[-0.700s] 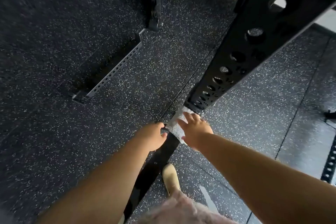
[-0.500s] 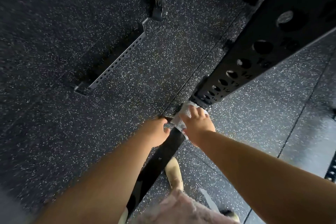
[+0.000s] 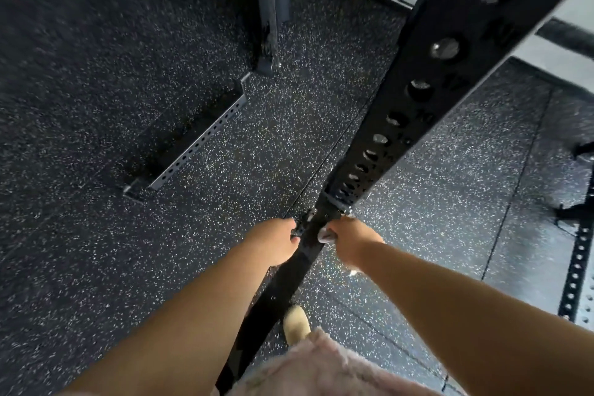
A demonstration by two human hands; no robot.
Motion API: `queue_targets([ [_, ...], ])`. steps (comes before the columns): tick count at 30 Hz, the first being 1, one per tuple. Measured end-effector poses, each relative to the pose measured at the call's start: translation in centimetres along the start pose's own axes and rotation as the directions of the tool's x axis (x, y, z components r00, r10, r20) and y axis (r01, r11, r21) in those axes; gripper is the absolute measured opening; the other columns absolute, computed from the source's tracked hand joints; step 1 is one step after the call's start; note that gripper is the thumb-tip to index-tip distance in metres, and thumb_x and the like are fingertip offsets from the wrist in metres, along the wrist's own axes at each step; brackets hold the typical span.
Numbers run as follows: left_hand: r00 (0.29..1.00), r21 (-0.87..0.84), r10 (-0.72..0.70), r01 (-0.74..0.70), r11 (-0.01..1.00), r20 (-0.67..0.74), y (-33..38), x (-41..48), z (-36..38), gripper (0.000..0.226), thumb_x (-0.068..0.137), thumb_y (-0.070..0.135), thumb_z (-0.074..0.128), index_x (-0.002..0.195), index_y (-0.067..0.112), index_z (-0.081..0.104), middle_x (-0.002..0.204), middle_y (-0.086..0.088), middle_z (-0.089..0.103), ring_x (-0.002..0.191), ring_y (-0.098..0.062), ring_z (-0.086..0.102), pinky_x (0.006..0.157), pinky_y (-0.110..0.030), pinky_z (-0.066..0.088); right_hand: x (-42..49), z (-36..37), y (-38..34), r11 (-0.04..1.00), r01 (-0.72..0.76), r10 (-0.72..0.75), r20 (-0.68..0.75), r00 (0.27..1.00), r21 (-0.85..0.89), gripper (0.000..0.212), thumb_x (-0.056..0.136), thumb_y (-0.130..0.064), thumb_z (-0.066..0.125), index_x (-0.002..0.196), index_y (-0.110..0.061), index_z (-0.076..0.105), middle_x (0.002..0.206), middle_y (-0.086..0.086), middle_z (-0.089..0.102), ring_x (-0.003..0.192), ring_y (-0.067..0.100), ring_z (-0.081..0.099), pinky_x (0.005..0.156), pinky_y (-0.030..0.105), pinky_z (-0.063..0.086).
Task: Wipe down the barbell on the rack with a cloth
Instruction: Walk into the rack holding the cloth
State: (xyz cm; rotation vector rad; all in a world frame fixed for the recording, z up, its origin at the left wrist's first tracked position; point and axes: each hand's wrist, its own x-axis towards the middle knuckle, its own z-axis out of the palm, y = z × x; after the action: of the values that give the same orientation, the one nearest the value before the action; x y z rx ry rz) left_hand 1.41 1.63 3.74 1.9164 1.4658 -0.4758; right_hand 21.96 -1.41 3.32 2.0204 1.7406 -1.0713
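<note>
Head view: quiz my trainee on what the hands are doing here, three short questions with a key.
1. True or false: the right hand holds the cloth.
2. The left hand is at: A the rack edge; B the wall; C a bench.
3. Fill in: the rack shows a row of round ____.
Key: 1 true; 2 A; 3 holes.

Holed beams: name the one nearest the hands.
The black upright, its foot just beyond left hand and right hand; the grey floor beam and right-edge beam lie far off.
</note>
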Motion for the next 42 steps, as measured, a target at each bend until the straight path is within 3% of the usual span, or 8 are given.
queue_targets([
  [7, 1.000, 0.092, 0.009, -0.009, 0.996, 0.000, 4.3, -0.8, -4.1, 0.046, 0.105, 0.047, 0.048, 0.145, 0.025, 0.052, 0.135, -0.003, 0.066, 0.116, -0.030, 0.064, 0.089, -0.037, 0.050, -6.4, -5.4, 4.1, 0.971, -0.034, 0.037, -0.011, 0.999, 0.235, 0.023, 0.103, -0.034, 0.052, 0.088, -0.022, 0.064, 0.079, -0.006, 0.068, 0.063, 0.009, 0.064, 0.064, 0.026, 0.057],
  [11, 0.996, 0.131, 0.050, -0.059, 0.990, 0.076, 9.3, -0.8, -4.8, 0.045, 0.104, 0.048, 0.050, 0.139, 0.021, 0.057, 0.134, -0.005, 0.064, 0.113, -0.029, 0.063, 0.098, -0.042, 0.054, -10.3, -8.3, 8.4, 0.963, -0.098, 0.132, -0.121, 0.984, 0.252, 0.020, 0.109, -0.037, 0.052, 0.101, -0.024, 0.065, 0.093, -0.002, 0.073, 0.084, 0.014, 0.071, 0.082, 0.037, 0.064],
  [15, 0.987, 0.157, 0.128, -0.142, 0.977, 0.099, 15.8, -0.7, -4.7, 0.033, 0.104, 0.047, 0.051, 0.120, 0.021, 0.062, 0.116, -0.004, 0.067, 0.095, -0.021, 0.063, 0.083, -0.038, 0.055, -13.0, -9.7, 13.4, 0.946, -0.106, 0.169, -0.190, 0.967, 0.305, 0.035, 0.102, -0.062, 0.055, 0.119, -0.033, 0.065, 0.093, -0.010, 0.073, 0.080, 0.008, 0.071, 0.076, 0.031, 0.063],
  [18, 0.979, 0.213, 0.179, -0.196, 0.957, 0.097, 20.8, -0.4, -4.7, 0.030, 0.104, 0.047, 0.050, 0.116, 0.021, 0.060, 0.113, -0.002, 0.067, 0.092, -0.019, 0.063, 0.073, -0.034, 0.050, -14.4, -10.5, 17.8, 0.940, -0.137, 0.214, -0.228, 0.950, 0.312, 0.025, 0.104, -0.054, 0.060, 0.120, -0.035, 0.064, 0.093, -0.013, 0.072, 0.079, 0.006, 0.071, 0.072, 0.027, 0.063],
  [24, 0.976, 0.273, 0.180, -0.209, 0.939, 0.126, 30.5, -1.1, -3.2, 0.049, 0.107, 0.046, 0.046, 0.149, 0.020, 0.049, 0.144, -0.006, 0.060, 0.121, -0.028, 0.061, 0.098, -0.039, 0.049, -18.1, -11.5, 27.5, 0.925, -0.149, 0.258, -0.291, 0.921, 0.348, 0.029, 0.102, -0.057, 0.058, 0.116, -0.034, 0.069, 0.094, -0.013, 0.075, 0.079, 0.008, 0.071, 0.079, 0.030, 0.064],
  [31, 0.968, 0.295, 0.207, -0.241, 0.925, 0.143, 42.7, -0.8, -0.4, 0.053, 0.106, 0.047, 0.046, 0.153, 0.022, 0.046, 0.142, -0.003, 0.062, 0.109, -0.024, 0.065, 0.088, -0.036, 0.052, -23.0, -13.3, 40.2, 0.928, -0.197, 0.308, -0.349, 0.885, 0.317, 0.016, 0.106, -0.040, 0.052, 0.102, -0.028, 0.060, 0.083, -0.010, 0.064, 0.075, 0.016, 0.062, 0.069, 0.028, 0.045],
  [36, 0.946, 0.347, 0.296, -0.324, 0.880, 0.132, 52.2, -0.5, 1.2, 0.050, 0.106, 0.047, 0.045, 0.151, 0.025, 0.047, 0.123, -0.003, 0.070, 0.097, -0.022, 0.067, 0.074, -0.033, 0.046, -25.7, -14.9, 49.1, 0.880, -0.221, 0.389, -0.372, 0.843, 0.419, 0.015, 0.107, -0.031, 0.052, 0.110, -0.025, 0.066, 0.092, -0.006, 0.071, 0.077, 0.016, 0.069, 0.074, 0.039, 0.064],
  [42, 0.907, 0.401, 0.410, -0.412, 0.818, 0.095, 61.6, 0.7, 2.2, 0.046, 0.105, 0.050, 0.045, 0.146, 0.030, 0.051, 0.116, 0.003, 0.070, 0.091, -0.017, 0.062, 0.077, -0.035, 0.051, -27.4, -16.2, 56.8, 0.844, -0.200, 0.438, -0.427, 0.791, 0.497, 0.010, 0.107, -0.027, 0.054, 0.108, -0.027, 0.064, 0.088, -0.009, 0.069, 0.071, 0.011, 0.067, 0.059, 0.028, 0.058],
])
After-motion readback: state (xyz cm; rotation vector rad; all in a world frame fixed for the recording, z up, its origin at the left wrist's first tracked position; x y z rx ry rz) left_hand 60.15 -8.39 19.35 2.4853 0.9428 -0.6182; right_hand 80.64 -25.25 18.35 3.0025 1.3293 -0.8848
